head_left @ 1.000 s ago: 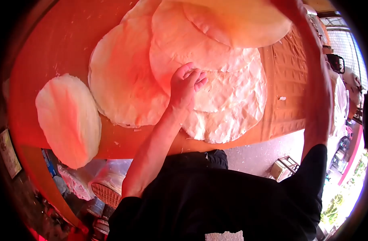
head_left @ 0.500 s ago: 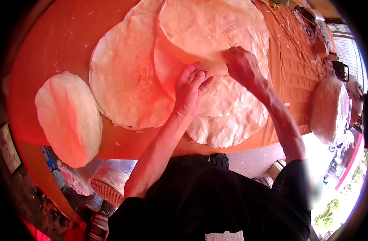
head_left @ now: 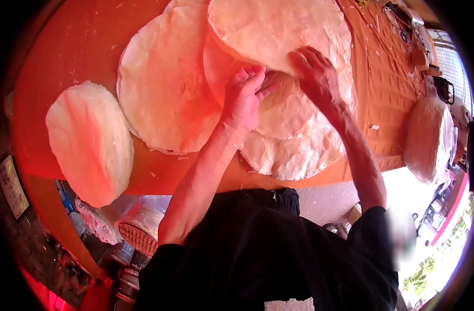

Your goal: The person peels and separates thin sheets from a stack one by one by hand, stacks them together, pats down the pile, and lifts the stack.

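Note:
Thin, pale round sheets (head_left: 167, 88) lie overlapping on the orange-covered table (head_left: 159, 176). My left hand (head_left: 245, 96) pinches the lower edge of the topmost sheet (head_left: 273, 31) between thumb and forefinger, its other fingers curled. Just to the right, my right hand (head_left: 316, 75) has its fingers bent over the same edge, which looks slightly raised and shades the sheets beneath. Its fingertips are partly hidden. Below both hands lies a wrinkled sheet (head_left: 294, 158). A separate oval-looking pale stack (head_left: 90, 142) sits at the table's left edge.
A plastic-wrapped pale stack (head_left: 427, 140) stands at the right end of the table. Cables and small items (head_left: 415, 44) lie at the back right. Under the table at the left are wrapped bundles and a woven basket (head_left: 138, 236).
My right hand has come in from the far right to beside my left hand. The top sheet, earlier lifted across the upper right, now lies lower over the others. My left hand has moved up slightly.

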`<control>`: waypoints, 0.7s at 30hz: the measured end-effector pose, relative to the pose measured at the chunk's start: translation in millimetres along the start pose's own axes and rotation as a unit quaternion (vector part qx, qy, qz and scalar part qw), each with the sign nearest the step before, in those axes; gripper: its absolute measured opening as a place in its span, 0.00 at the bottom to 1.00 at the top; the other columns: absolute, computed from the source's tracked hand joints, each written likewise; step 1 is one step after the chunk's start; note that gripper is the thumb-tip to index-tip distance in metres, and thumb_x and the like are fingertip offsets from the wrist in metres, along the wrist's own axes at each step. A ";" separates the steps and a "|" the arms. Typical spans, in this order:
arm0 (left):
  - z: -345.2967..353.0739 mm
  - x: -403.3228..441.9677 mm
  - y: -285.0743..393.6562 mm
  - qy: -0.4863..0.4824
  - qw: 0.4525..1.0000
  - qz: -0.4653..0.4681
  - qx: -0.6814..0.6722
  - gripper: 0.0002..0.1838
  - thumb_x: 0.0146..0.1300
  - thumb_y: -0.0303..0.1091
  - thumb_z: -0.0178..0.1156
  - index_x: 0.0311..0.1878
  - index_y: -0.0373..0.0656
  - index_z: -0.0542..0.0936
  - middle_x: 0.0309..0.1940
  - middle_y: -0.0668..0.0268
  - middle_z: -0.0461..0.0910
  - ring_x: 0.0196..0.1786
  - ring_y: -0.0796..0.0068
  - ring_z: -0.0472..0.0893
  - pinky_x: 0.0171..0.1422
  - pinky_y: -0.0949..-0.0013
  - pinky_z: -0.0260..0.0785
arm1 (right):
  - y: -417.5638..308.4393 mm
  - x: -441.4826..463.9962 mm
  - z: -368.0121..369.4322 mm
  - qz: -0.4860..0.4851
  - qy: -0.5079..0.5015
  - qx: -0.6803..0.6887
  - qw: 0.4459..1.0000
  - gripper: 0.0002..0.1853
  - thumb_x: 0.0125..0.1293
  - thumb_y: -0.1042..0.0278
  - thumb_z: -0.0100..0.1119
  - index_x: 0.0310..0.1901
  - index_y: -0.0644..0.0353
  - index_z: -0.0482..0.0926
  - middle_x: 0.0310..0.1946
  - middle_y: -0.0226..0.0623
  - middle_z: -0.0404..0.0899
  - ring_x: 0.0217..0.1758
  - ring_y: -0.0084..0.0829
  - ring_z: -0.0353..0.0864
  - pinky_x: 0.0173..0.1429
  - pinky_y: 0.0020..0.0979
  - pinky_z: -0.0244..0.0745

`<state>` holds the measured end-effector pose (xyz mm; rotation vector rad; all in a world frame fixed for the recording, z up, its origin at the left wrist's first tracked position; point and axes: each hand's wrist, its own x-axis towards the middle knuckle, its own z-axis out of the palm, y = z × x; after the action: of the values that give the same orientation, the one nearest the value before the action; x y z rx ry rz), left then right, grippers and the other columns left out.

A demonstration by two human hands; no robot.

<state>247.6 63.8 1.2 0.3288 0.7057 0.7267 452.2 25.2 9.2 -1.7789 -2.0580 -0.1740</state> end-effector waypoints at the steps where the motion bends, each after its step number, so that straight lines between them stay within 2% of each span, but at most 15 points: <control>1: -0.2 -6.9 5.0 -0.003 1.000 -0.006 0.016 0.05 0.69 0.29 0.57 0.46 0.43 0.76 0.48 0.62 0.79 0.54 0.67 0.79 0.60 0.62 0.73 | 9.7 3.5 -1.2 0.009 -0.036 -0.007 0.999 0.21 0.51 0.80 0.61 0.50 0.54 0.81 0.47 0.40 0.83 0.53 0.39 0.82 0.51 0.36 0.78; 2: -2.1 -15.2 8.1 -0.005 0.999 -0.013 0.032 0.06 0.69 0.30 0.57 0.46 0.42 0.76 0.48 0.61 0.80 0.53 0.67 0.80 0.59 0.63 0.73 | 24.4 6.1 -4.1 0.019 -0.074 -0.015 0.997 0.22 0.51 0.80 0.60 0.50 0.52 0.82 0.45 0.39 0.84 0.51 0.37 0.83 0.49 0.34 0.79; 3: -6.8 -26.6 10.3 0.017 0.997 -0.017 0.076 0.07 0.69 0.30 0.56 0.47 0.41 0.76 0.48 0.60 0.80 0.52 0.67 0.81 0.58 0.63 0.74 | 34.2 17.1 -20.3 0.032 -0.069 -0.032 0.997 0.20 0.51 0.80 0.60 0.48 0.53 0.82 0.43 0.39 0.83 0.49 0.37 0.82 0.47 0.35 0.79; 5: -21.0 -56.0 16.3 0.063 0.985 -0.028 0.161 0.09 0.70 0.31 0.56 0.49 0.39 0.76 0.46 0.59 0.81 0.49 0.66 0.82 0.55 0.65 0.76 | 24.6 48.9 -73.8 0.033 -0.005 -0.066 0.997 0.17 0.52 0.79 0.59 0.44 0.54 0.81 0.39 0.40 0.82 0.44 0.38 0.82 0.43 0.36 0.78; 8: -46.6 -86.3 19.3 0.134 0.967 -0.034 0.215 0.11 0.71 0.30 0.55 0.52 0.36 0.75 0.44 0.59 0.82 0.46 0.67 0.83 0.50 0.67 0.77 | -16.4 66.6 -131.4 -0.010 0.067 -0.094 0.993 0.12 0.52 0.78 0.58 0.39 0.55 0.80 0.34 0.40 0.81 0.38 0.39 0.81 0.37 0.38 0.77; 10: -48.8 -95.5 20.4 0.147 0.963 -0.032 0.225 0.12 0.71 0.30 0.55 0.54 0.35 0.74 0.45 0.59 0.82 0.46 0.67 0.84 0.51 0.65 0.77 | -37.3 47.9 -128.8 -0.008 0.021 -0.066 0.998 0.08 0.52 0.77 0.58 0.35 0.56 0.80 0.30 0.40 0.80 0.33 0.40 0.81 0.34 0.39 0.76; 12: -52.4 -101.5 18.5 0.131 0.971 -0.037 0.198 0.14 0.71 0.30 0.55 0.56 0.35 0.73 0.46 0.58 0.81 0.47 0.66 0.84 0.52 0.65 0.77 | -48.6 15.2 -94.1 0.010 -0.082 -0.034 0.996 0.05 0.52 0.76 0.57 0.32 0.57 0.79 0.26 0.40 0.80 0.29 0.41 0.80 0.30 0.41 0.75; 14: -49.0 -99.7 14.2 0.114 0.980 -0.059 0.153 0.14 0.71 0.30 0.55 0.57 0.35 0.72 0.48 0.57 0.81 0.48 0.65 0.83 0.52 0.64 0.77 | -52.9 -23.6 -48.5 0.021 -0.190 -0.007 0.982 0.03 0.52 0.76 0.56 0.29 0.57 0.78 0.25 0.41 0.78 0.30 0.40 0.81 0.30 0.41 0.75; 16: -48.3 -94.3 10.9 0.099 0.984 -0.063 0.131 0.15 0.71 0.30 0.55 0.58 0.35 0.71 0.49 0.57 0.80 0.50 0.64 0.83 0.53 0.64 0.77 | -62.5 -42.1 -30.4 0.020 -0.131 0.004 0.991 0.04 0.51 0.76 0.57 0.29 0.56 0.78 0.27 0.40 0.78 0.33 0.40 0.81 0.30 0.42 0.76; 17: -49.9 -93.5 9.2 0.096 0.985 -0.058 0.129 0.16 0.71 0.31 0.55 0.58 0.35 0.71 0.50 0.57 0.80 0.50 0.64 0.83 0.53 0.64 0.77 | -64.6 -41.2 -39.4 0.058 -0.158 0.031 0.985 0.13 0.53 0.81 0.57 0.41 0.56 0.81 0.34 0.38 0.83 0.39 0.42 0.82 0.38 0.39 0.79; 18: -51.4 -95.9 7.7 0.094 0.986 -0.053 0.129 0.16 0.71 0.32 0.55 0.58 0.35 0.71 0.50 0.57 0.79 0.51 0.63 0.82 0.53 0.64 0.77 | -65.9 -38.1 -46.6 0.068 -0.111 0.073 0.989 0.07 0.50 0.78 0.57 0.31 0.55 0.78 0.30 0.39 0.80 0.36 0.42 0.81 0.34 0.42 0.78; 21: -52.0 -103.2 5.6 0.139 0.968 -0.005 0.210 0.17 0.70 0.32 0.57 0.58 0.34 0.71 0.49 0.58 0.79 0.51 0.64 0.82 0.53 0.64 0.77 | -63.5 -52.7 -56.9 0.083 -0.098 0.047 0.991 0.10 0.50 0.79 0.58 0.36 0.55 0.79 0.33 0.38 0.81 0.40 0.43 0.81 0.37 0.41 0.79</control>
<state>154.0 -2.9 14.9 0.6178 1.1312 0.6157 408.7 -54.6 51.4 -1.9652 -1.9969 0.1512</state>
